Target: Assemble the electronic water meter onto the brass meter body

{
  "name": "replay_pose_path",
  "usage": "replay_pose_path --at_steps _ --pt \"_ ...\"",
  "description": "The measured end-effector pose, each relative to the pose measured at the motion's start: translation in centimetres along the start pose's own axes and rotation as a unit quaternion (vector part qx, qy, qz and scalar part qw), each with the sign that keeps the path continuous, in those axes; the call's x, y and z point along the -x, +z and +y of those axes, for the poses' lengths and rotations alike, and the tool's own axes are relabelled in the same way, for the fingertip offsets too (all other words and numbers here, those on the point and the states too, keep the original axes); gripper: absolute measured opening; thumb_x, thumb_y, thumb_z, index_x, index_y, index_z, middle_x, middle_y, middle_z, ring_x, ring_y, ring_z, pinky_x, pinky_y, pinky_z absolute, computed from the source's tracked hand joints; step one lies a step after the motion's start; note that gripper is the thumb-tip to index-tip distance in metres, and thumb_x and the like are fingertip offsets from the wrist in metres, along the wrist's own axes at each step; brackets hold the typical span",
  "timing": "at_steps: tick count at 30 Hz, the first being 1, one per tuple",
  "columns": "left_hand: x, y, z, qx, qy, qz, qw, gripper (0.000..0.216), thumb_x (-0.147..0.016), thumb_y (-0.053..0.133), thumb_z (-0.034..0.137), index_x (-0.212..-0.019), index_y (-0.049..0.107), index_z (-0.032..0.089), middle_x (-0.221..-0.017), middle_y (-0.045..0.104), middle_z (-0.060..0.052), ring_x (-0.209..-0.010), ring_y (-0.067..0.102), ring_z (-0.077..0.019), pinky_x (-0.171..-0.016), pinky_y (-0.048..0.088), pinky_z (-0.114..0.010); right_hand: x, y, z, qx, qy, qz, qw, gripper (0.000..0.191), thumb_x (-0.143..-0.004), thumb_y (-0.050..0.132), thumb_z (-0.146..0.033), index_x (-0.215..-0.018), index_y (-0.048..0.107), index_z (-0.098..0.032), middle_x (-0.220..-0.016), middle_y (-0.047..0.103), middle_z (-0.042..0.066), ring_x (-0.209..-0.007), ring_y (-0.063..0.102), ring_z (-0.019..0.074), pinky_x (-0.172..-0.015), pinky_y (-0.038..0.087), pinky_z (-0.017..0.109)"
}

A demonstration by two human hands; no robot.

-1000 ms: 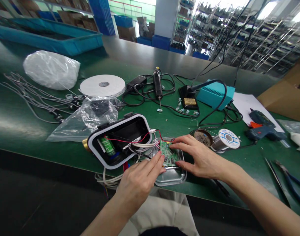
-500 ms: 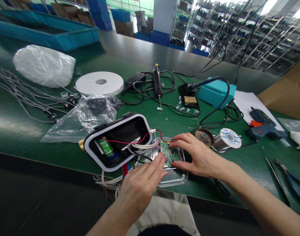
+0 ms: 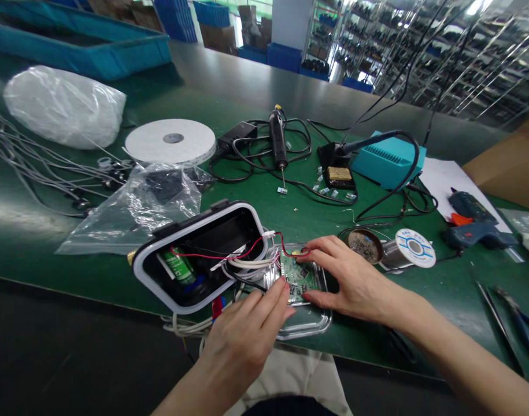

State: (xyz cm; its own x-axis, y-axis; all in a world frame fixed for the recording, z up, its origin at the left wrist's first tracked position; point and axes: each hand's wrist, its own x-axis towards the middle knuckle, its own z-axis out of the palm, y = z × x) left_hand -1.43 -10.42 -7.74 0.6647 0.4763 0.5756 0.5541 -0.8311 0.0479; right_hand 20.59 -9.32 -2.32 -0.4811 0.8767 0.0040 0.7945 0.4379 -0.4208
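A green circuit board (image 3: 296, 276) lies in a clear plastic cover (image 3: 310, 330) at the bench's front edge. My right hand (image 3: 348, 280) grips its right part, thumb low and fingers near the top. From the left, my left hand (image 3: 251, 326) presses its straight, close-together fingertips against the board's left edge; its thumb is lower, over the cover. White wires (image 3: 253, 264) and a red wire (image 3: 203, 256) run from the board side into a black housing (image 3: 199, 254) with a pale rim, tilted open on the left. Inside it sits a green battery (image 3: 180, 266).
Behind are an electric screwdriver (image 3: 278, 138), a soldering stand (image 3: 340, 173), a teal soldering station (image 3: 388, 159) and a white reel (image 3: 171, 141). Rightward lie a solder spool (image 3: 414, 248), a glue gun (image 3: 478, 231), tweezers (image 3: 498, 326) and pliers (image 3: 520, 320). Plastic bags (image 3: 138, 202) lie left.
The view has shifted slightly. The housing has come a little left and tilted toward me. Both hands stay at the circuit board with almost the same hold.
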Motion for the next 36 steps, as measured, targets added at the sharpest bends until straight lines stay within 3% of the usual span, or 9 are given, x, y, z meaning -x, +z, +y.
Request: replay_pose_path --at_steps 8,12,15,21,26,32,36 --pt "-0.1 0.3 -0.1 -0.001 -0.005 -0.061 0.998 0.03 -0.098 0.039 0.025 -0.111 0.06 0.009 -0.126 0.059 -0.014 -0.079 0.066 -0.0149 -0.06 0.054 -0.026 0.1 -0.1 0.0 -0.006 0.013 -0.012 1.0 0.042 -0.081 0.063 -0.035 -0.117 0.054 -0.018 -0.121 0.053 0.008 -0.11 0.046 0.0224 -0.094 0.047 0.041" --pt "0.0 0.3 0.2 -0.024 -0.016 -0.111 0.993 0.037 -0.099 0.033 0.025 -0.13 0.048 0.01 -0.131 0.056 -0.01 -0.083 0.066 -0.0154 -0.062 0.055 -0.027 0.1 0.1 0.0 -0.016 0.013 -0.008 1.0 0.042 -0.081 0.062 -0.033 -0.119 0.053 -0.019 -0.12 0.053 0.009 -0.11 0.046 0.0232 -0.093 0.048 0.043" --pt "0.2 0.2 0.3 -0.033 -0.006 -0.149 0.988 0.039 -0.099 0.031 0.021 -0.133 0.045 0.011 -0.139 0.048 -0.009 -0.083 0.066 -0.0157 -0.058 0.055 -0.027 0.0 0.1 -0.1 -0.02 0.017 -0.005 1.0 0.041 -0.079 0.063 -0.031 -0.118 0.053 -0.021 -0.121 0.053 0.008 -0.11 0.046 0.0235 -0.093 0.048 0.043" --pt "0.0 0.2 0.3 -0.022 -0.01 -0.113 0.993 0.038 -0.098 0.028 0.018 -0.126 0.053 0.009 -0.136 0.05 -0.012 -0.074 0.067 -0.0138 -0.052 0.053 -0.024 0.0 0.0 -0.3 -0.02 0.034 -0.02 0.999 0.04 -0.079 0.064 -0.03 -0.117 0.053 -0.021 -0.121 0.052 0.007 -0.11 0.046 0.0228 -0.094 0.048 0.042" --pt "-0.3 0.2 0.4 -0.047 -0.015 -0.122 0.991 0.041 -0.098 0.026 0.017 -0.126 0.054 0.01 -0.136 0.051 -0.009 -0.067 0.066 -0.0123 -0.049 0.053 -0.022 0.0 0.2 -0.2 -0.023 0.038 -0.02 0.999 0.042 -0.079 0.064 -0.03 -0.118 0.052 -0.022 -0.123 0.051 0.006 -0.111 0.045 0.0222 -0.095 0.047 0.041" --pt "-0.3 0.1 0.6 -0.092 -0.005 -0.173 0.981 0.041 -0.094 0.033 0.014 -0.13 0.052 0.013 -0.14 0.046 -0.009 -0.068 0.065 -0.0132 -0.052 0.055 -0.022 0.1 -0.1 -0.7 -0.041 0.044 -0.024 0.998 0.041 -0.08 0.062 -0.028 -0.119 0.054 -0.021 -0.123 0.051 0.007 -0.113 0.044 0.0221 -0.097 0.045 0.041" --pt "0.0 0.8 0.7 -0.112 0.002 -0.141 0.984 0.041 -0.09 0.038 0.011 -0.126 0.057 0.013 -0.135 0.052 -0.009 -0.064 0.064 -0.0133 -0.049 0.054 -0.02 0.2 -1.1 -1.0 -0.087 0.051 -0.013 0.995 0.038 -0.082 0.06 -0.027 -0.12 0.055 -0.024 -0.123 0.054 0.006 -0.113 0.048 0.0197 -0.099 0.043 0.038"
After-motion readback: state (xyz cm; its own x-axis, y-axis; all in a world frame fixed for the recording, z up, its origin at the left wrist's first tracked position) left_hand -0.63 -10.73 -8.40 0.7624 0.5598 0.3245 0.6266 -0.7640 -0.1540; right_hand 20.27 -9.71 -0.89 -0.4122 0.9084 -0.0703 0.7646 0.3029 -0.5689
